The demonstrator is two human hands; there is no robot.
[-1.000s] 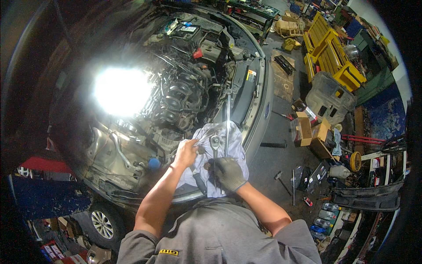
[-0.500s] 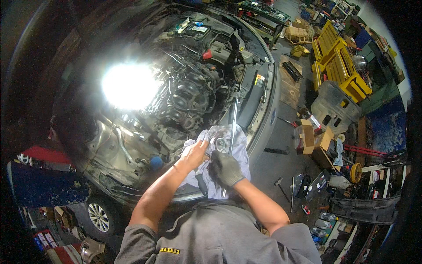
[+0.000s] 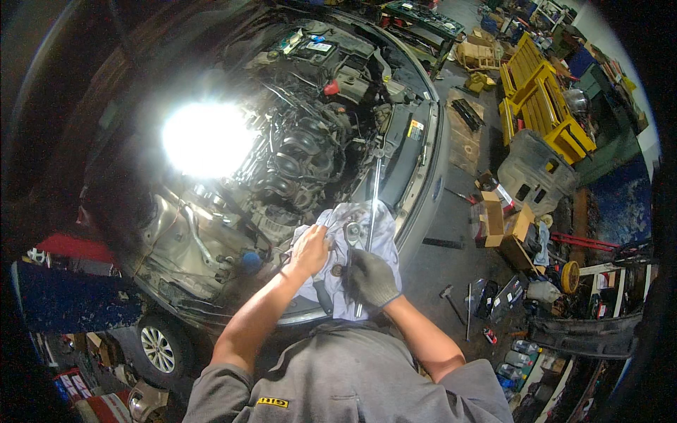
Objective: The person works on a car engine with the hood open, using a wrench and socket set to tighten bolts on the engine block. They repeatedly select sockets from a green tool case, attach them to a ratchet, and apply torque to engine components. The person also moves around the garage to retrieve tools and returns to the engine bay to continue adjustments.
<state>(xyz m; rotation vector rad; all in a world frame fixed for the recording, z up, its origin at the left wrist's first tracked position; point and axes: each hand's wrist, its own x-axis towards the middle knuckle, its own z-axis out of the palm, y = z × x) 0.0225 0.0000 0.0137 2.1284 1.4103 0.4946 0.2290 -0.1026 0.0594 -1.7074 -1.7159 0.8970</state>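
The gloved right hand [image 3: 374, 277] is curling over a pale cloth [image 3: 386, 243], the bare left hand [image 3: 310, 252] bending at its left edge; whether either grip is holding anything, I cannot tell. Beyond, a ratchet [image 3: 354, 231] is lying on the cloth.

From my remote post I see a car repair workshop: a car [image 3: 431, 175] with its engine [image 3: 300, 144] exposed above centre, a ratchet [image 3: 354, 229] mid-frame, a hammer [image 3: 453, 304] on the floor [image 3: 431, 276] at lower right, opened cardboard boxes [image 3: 492, 217] at right.
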